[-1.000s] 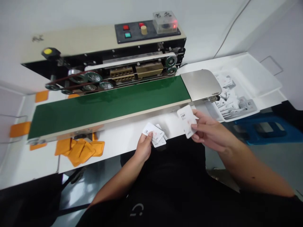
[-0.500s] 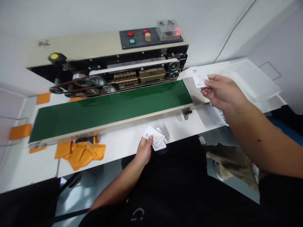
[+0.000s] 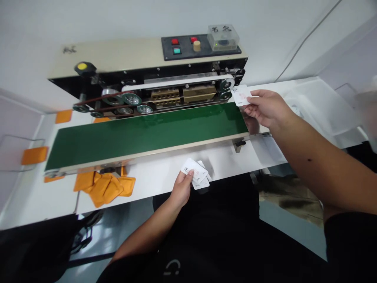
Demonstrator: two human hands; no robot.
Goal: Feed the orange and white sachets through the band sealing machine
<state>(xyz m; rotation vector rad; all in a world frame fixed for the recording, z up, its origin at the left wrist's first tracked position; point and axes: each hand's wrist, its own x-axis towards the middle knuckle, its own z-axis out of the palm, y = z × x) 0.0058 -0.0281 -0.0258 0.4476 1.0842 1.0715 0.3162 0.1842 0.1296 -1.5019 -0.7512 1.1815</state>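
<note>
My right hand [image 3: 262, 105] pinches a small white printed pouch [image 3: 239, 95] by its right edge. The pouch's left edge is at the infeed end of the band sealer [image 3: 176, 94], close to the end rollers [image 3: 226, 84]; whether it touches them I cannot tell. Below it runs the green conveyor belt [image 3: 153, 133]. Lower down, in front of the belt, my left hand [image 3: 183, 186] is closed on a few more white pouches [image 3: 202, 177], fanned out with the thumb on top.
Several orange pouches [image 3: 103, 188] lie heaped below the belt's left end, with others around it. A clear plastic bin [image 3: 332, 102] stands at the right on the white table [image 3: 156, 177]. Part of another person's clothing [image 3: 294, 196] shows below the table's right side.
My right hand has moved its pouch left, up to the sealer's end rollers. The light in the clear box changed from red to green. The view has shifted slightly; my left hand keeps its hold.
</note>
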